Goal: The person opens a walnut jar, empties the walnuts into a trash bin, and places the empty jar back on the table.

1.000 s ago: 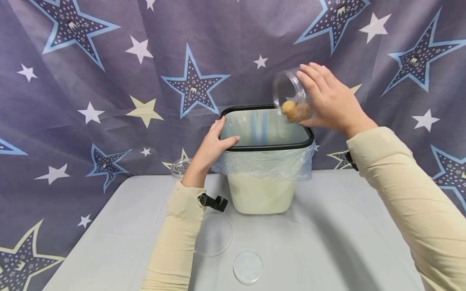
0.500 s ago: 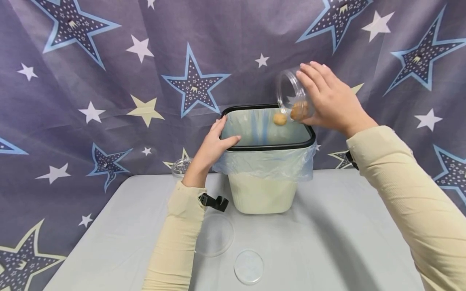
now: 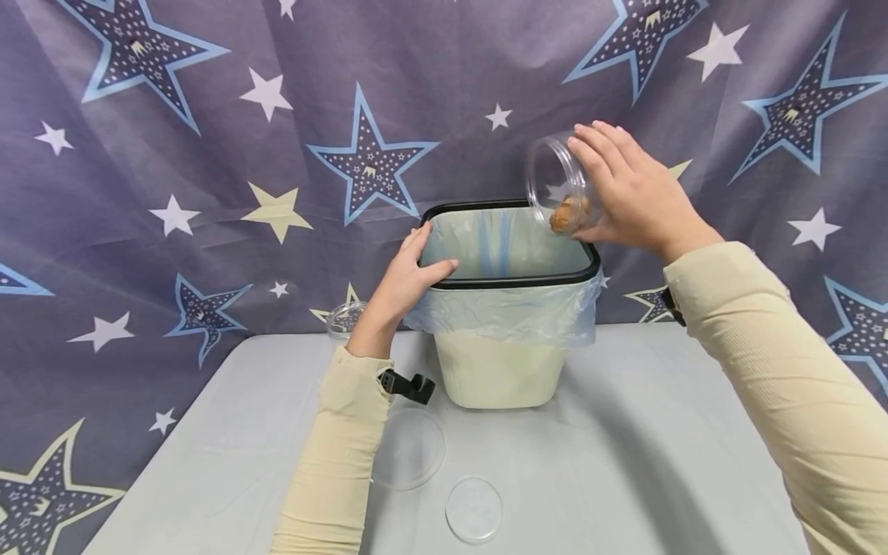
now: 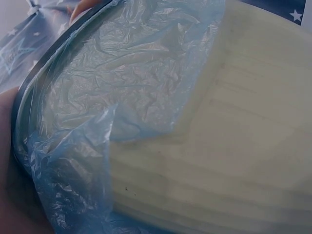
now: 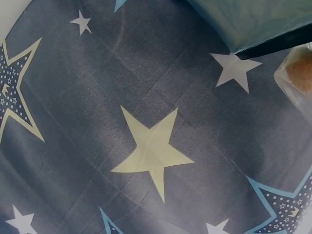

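My right hand (image 3: 641,196) grips a clear plastic jar (image 3: 555,173) tilted on its side above the bin, its mouth facing left. A brown roundish lump (image 3: 570,214) lies low inside; its kind is unclear. The jar (image 5: 287,83) also shows at the right edge of the right wrist view. My left hand (image 3: 405,270) holds the near-left corner of the trash bin (image 3: 499,370), thumb over the rim. Its blue bag (image 3: 513,312) is folded over the outside, as the bag (image 4: 131,68) in the left wrist view shows. The bin's floor is hidden.
A second clear container (image 3: 341,317) stands behind my left wrist, partly hidden. Two clear round lids lie in front of the bin: a larger lid (image 3: 409,451) and a smaller lid (image 3: 473,509). A star-patterned cloth (image 3: 229,169) hangs behind the pale table (image 3: 624,478).
A yellowish-brown ball at the jar's mouth dropped out toward the bin and is now out of sight. The jar and both hands have barely moved.
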The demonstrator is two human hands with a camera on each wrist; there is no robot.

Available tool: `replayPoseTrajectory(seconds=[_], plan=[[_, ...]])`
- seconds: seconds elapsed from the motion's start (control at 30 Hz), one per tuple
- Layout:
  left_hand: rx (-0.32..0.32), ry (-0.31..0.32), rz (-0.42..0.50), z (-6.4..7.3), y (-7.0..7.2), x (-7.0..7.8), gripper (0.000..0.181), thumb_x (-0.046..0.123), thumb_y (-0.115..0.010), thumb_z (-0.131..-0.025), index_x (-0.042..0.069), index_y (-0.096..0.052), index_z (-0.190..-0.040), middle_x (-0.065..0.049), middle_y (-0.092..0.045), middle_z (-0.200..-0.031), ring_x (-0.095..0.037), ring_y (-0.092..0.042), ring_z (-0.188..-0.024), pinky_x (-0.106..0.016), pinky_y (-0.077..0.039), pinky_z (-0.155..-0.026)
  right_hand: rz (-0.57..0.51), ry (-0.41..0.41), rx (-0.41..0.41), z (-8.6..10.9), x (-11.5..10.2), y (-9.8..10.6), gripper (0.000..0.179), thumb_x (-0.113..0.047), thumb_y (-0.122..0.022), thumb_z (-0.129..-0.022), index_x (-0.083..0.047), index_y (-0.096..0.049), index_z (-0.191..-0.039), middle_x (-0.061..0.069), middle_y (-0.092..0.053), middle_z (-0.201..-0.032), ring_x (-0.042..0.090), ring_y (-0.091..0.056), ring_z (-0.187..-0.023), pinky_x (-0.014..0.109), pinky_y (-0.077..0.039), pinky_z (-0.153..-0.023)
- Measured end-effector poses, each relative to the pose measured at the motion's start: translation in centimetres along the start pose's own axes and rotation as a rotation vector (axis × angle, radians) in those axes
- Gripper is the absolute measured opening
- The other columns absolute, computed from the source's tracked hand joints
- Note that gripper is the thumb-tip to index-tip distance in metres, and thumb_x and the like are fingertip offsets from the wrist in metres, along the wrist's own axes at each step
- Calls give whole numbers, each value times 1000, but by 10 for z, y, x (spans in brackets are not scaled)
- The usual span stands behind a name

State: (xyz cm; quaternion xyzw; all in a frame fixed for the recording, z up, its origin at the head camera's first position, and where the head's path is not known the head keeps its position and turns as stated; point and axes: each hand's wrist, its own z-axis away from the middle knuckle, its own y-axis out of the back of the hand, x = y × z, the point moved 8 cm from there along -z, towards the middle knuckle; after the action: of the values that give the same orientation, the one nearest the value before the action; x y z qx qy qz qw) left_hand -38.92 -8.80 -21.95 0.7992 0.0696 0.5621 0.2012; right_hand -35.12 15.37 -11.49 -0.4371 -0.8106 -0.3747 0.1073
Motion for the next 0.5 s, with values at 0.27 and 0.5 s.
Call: replayPoseTrajectory(seconds=[0.27,0.5], plan=[[-5,-6,3,-1,-1,0,80,27,-62,-88,20,-13,-151,-5,2,-159,-12,5,-144,-41,-9,-116,6,-15,-9,4,4,1,110,-33,-88,-50,10,-34,-136,30,-38,-138,46,-35,-127,41,-20,-114],[-1,-9,-1,-1,0,0,80,26,-62,-88,17,-13,-152,-7,1,-159,-14,4,-144,-42,-9,-116,2,-9,-14,6,4,2,110,-36,-86,-51,10,-33,-136,29,-37,-140,45,-35,-128,41,-20,-114]])
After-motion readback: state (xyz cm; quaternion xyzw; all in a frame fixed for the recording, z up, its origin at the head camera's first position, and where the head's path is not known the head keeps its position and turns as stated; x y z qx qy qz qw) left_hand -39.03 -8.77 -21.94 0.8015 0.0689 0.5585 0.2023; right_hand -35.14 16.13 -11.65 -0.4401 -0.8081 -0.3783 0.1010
